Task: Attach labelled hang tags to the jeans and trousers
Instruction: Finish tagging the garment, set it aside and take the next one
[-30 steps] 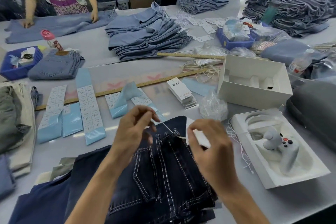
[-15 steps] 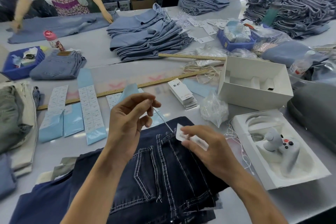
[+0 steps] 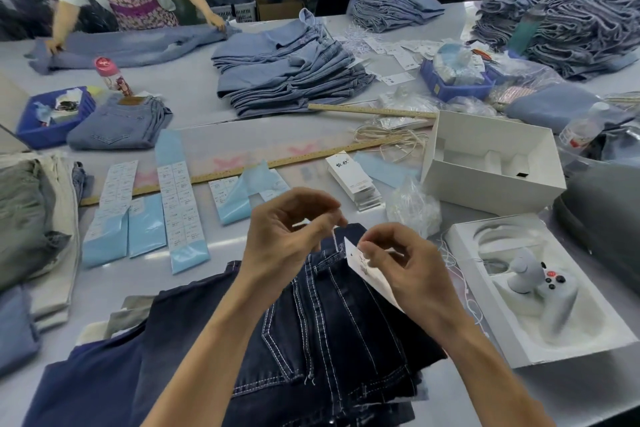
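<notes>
Left hand (image 3: 287, 236) now lower, pinching the white string (image 3: 333, 236) closer over dark jeans (image 3: 332, 322), right hand (image 3: 408, 270) still pinching hang tag (image 3: 363, 270), now lifted

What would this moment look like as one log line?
step: tying tag | left hand: pinches string | right hand: holds hang tag | garment: dark jeans

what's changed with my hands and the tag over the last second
The left hand has drawn the white string up from the dark jeans waistband. The right hand keeps its grip on the hang tag, now angled more openly. The jeans have stayed put.
</notes>
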Demonstrator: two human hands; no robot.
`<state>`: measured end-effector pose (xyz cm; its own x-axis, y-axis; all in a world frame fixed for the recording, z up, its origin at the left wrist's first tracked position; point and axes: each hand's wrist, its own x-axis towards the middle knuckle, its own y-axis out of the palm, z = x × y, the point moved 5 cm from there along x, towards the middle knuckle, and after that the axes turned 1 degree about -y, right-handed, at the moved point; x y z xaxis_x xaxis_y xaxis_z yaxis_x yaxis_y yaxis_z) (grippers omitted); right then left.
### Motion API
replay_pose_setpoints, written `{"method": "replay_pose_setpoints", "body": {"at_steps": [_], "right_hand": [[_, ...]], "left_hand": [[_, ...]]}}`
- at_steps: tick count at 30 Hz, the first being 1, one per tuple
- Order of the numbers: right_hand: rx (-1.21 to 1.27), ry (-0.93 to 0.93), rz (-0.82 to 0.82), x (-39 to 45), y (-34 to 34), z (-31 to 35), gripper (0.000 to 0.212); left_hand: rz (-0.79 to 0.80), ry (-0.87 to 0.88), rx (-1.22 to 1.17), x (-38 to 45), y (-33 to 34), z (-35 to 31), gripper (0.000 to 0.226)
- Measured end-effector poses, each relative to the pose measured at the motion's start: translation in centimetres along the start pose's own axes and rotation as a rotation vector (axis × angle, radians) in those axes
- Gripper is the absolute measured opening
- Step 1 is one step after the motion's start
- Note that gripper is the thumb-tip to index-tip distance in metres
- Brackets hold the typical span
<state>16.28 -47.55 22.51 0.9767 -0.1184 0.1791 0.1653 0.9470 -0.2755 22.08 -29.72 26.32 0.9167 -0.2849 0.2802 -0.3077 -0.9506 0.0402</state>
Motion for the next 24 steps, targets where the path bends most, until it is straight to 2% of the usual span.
{"method": "replay_pose_setpoints", "body": {"at_steps": [3,7,12,24], "right_hand": [[0.173,-0.038,-0.048,-0.1,-0.8,1.7,0.013],[0.262,-0.021,-0.079,-0.3,-1.0,2.2,0.013],[0.341,0.074,-0.134,-0.7,-0.8,1.4,0.016],[0.413,0.115,-0.148,-0.9,0.2,1.2,0.014]], "left_hand": [[0.083,-0.049,0.084,-0.5,1.1,0.6,0.018],[0.150,-0.040,0.153,-0.8,2.0,0.8,0.025],[0.150,-0.052,0.160,-1.2,2.2,0.9,0.025],[0.178,-0.040,0.183,-1.3,2.4,1.5,0.027]]}}
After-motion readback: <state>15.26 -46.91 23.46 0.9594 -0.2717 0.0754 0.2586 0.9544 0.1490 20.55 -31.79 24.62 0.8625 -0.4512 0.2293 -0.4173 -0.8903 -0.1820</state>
